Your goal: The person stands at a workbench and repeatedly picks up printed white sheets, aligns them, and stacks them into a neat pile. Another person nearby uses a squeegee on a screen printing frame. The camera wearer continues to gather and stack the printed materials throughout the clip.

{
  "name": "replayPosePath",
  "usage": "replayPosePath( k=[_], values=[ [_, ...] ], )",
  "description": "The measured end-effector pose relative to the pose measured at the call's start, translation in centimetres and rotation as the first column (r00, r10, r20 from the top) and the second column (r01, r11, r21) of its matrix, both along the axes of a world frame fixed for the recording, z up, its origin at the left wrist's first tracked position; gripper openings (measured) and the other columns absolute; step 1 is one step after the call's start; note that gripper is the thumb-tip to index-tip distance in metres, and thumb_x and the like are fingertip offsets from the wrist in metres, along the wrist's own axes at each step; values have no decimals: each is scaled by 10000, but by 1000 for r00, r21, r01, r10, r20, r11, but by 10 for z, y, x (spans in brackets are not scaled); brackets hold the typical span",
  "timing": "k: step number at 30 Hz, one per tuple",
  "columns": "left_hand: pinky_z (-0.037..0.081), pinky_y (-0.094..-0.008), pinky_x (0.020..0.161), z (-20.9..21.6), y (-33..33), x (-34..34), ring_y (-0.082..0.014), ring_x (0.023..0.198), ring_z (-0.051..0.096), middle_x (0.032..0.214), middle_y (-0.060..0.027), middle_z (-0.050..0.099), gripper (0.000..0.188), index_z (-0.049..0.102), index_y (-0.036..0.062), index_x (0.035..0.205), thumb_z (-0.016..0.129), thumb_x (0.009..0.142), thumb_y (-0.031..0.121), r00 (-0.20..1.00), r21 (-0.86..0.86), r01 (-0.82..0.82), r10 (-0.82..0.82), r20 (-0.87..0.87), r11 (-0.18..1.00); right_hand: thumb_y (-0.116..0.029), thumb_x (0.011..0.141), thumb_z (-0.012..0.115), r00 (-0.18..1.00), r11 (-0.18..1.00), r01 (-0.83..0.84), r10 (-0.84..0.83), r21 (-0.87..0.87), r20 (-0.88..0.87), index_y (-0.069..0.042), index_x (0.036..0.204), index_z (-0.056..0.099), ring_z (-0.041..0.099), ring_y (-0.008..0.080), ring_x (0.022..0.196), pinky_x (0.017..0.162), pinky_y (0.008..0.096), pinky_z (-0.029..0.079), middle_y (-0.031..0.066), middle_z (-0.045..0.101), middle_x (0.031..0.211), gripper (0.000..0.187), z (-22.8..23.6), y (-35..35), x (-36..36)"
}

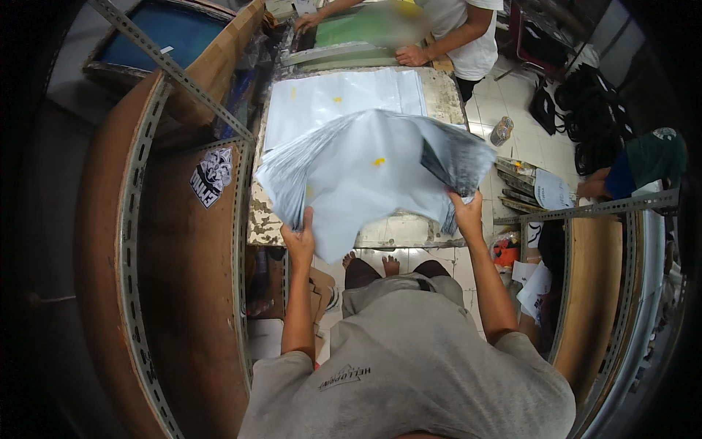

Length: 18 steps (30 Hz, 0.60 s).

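A thick stack of thin, whitish plastic sheets [351, 172] sags between my two hands above the near part of the table. My left hand [298, 238] is closed on its near left corner. At the right, my right hand [466, 216] grips the other side, where the layers fan and fold over into a dark grey patch. One small yellow mark shows on the top sheet. Behind it, more pale plastic sheets [292, 110] lie flat on the worn, paint-flecked table [398, 230].
Across the table a co-worker in a white shirt [468, 36] handles a green screen frame [358, 31]. Metal shelving with a brown board [194, 271] stands close on my left, another shelf post [592, 212] on my right. A plastic cup [502, 130] and black bags [596, 117] are on the tiled floor.
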<state>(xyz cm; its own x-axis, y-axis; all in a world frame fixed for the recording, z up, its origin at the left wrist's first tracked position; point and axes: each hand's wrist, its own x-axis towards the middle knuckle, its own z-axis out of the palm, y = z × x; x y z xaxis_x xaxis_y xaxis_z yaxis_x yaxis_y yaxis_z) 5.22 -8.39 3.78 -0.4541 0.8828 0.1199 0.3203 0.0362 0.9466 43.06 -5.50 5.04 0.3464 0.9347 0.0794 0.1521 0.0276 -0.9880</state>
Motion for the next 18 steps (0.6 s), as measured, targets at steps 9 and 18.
replayPosePath(
  k=[9, 18],
  values=[
    [360, -403, 1042, -87, 25, -2, -312, 1180, 505, 1246, -225, 522, 465, 443, -91, 1268, 596, 837, -13, 963, 128, 170, -192, 188, 977, -135, 819, 773, 961, 975, -61, -1, 214, 277, 28, 1055, 635, 614, 225, 933, 857, 342, 470, 93, 659, 1013, 318, -58, 5, 9],
    [537, -371, 828, 78, 50, 5, -288, 901, 672, 1011, -193, 675, 523, 571, -132, 1145, 706, 866, 289, 976, -409, 170, -210, -56, 896, -268, 768, 799, 975, 948, -93, 148, -303, 164, 83, 1003, 654, 682, 225, 774, 731, 339, 536, 157, 709, 905, 447, 45, 20, 33]
  ],
)
